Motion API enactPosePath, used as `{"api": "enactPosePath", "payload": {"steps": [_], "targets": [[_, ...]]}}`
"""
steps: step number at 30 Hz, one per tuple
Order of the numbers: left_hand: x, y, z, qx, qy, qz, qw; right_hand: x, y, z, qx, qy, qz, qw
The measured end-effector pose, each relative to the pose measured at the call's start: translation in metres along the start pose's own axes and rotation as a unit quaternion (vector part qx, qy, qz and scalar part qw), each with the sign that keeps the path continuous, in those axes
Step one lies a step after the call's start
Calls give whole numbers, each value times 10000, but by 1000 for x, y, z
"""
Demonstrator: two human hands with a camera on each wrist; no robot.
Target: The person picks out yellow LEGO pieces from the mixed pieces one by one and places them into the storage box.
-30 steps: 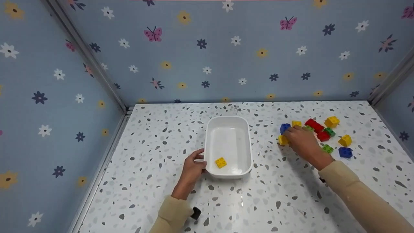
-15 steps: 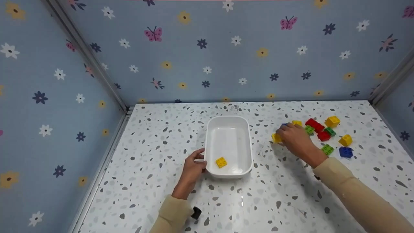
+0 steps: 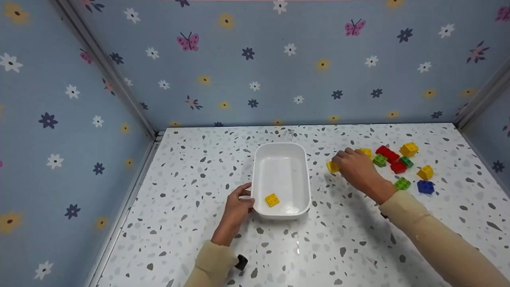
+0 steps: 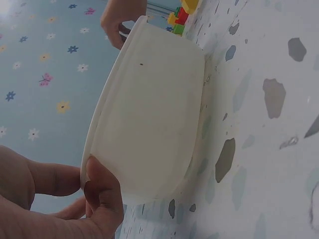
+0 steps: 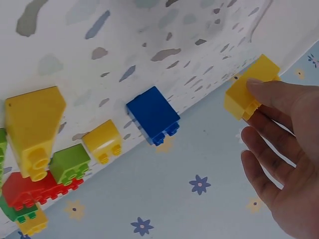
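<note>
The right hand (image 3: 354, 169) pinches a yellow brick (image 5: 241, 94) between thumb and fingers, a grip its flat sides seem to suit; the brick is between the white tray (image 3: 281, 175) and the loose bricks (image 3: 398, 167). The left hand (image 3: 237, 207) grasps the tray's near-left rim, probably to steady it on the worktop (image 3: 191, 171). In the right wrist view, the brick's long axis slants from lower left to upper right

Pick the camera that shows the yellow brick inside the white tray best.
Head view: it looks down into the white tray, so the yellow brick shows unobstructed, studs up. In left wrist, the tray's wall hides it; right wrist doesn't show it.
</note>
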State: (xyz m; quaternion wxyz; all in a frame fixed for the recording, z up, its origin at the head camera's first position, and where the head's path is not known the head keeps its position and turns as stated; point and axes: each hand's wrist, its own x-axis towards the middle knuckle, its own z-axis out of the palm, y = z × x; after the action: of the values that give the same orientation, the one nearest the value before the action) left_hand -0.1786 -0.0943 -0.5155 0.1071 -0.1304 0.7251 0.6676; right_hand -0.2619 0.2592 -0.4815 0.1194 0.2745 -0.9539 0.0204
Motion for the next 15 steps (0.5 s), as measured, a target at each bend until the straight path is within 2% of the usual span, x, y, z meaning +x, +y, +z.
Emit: {"api": "enactPosePath", "payload": {"steps": [9,15], "targets": [[0,0,0,-42,4,-53,10000,9,-15,-8,-51,11,-145,9999],[0,-1,-1,-49,-62,49,10000,16,-24,-13,-96,-90,-168,9998]]}}
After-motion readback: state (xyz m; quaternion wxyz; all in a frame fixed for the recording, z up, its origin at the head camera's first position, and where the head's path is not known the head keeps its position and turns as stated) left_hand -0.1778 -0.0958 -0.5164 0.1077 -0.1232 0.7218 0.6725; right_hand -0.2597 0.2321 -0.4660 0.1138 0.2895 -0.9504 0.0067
